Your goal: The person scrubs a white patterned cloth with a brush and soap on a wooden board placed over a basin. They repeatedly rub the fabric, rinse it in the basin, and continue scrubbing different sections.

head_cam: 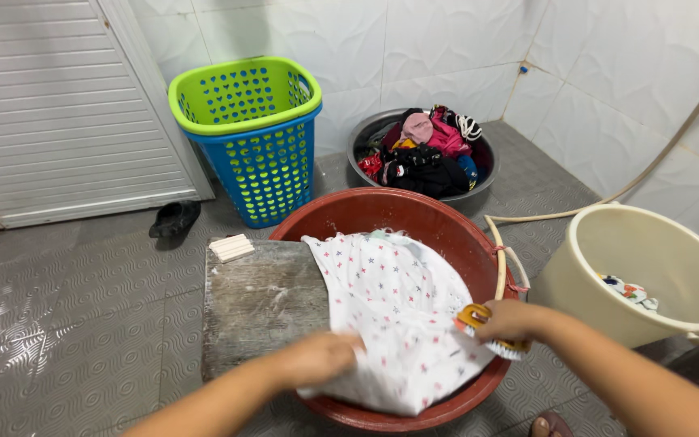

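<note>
White star-print cloth [394, 324]: wet, crumpled, draped from wooden board over red basin's rim at 6 o'clock. Orange-handled scrub brush [491, 332]: at cloth's 3 o'clock edge, bristles down.

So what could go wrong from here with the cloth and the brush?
The white printed cloth hangs over the red basin's near rim, so it might slide to the floor. The right hand holds the scrub brush at the cloth's edge, where a stroke could slip off. The soap bar sits at the wooden board's far corner and might fall.
</note>
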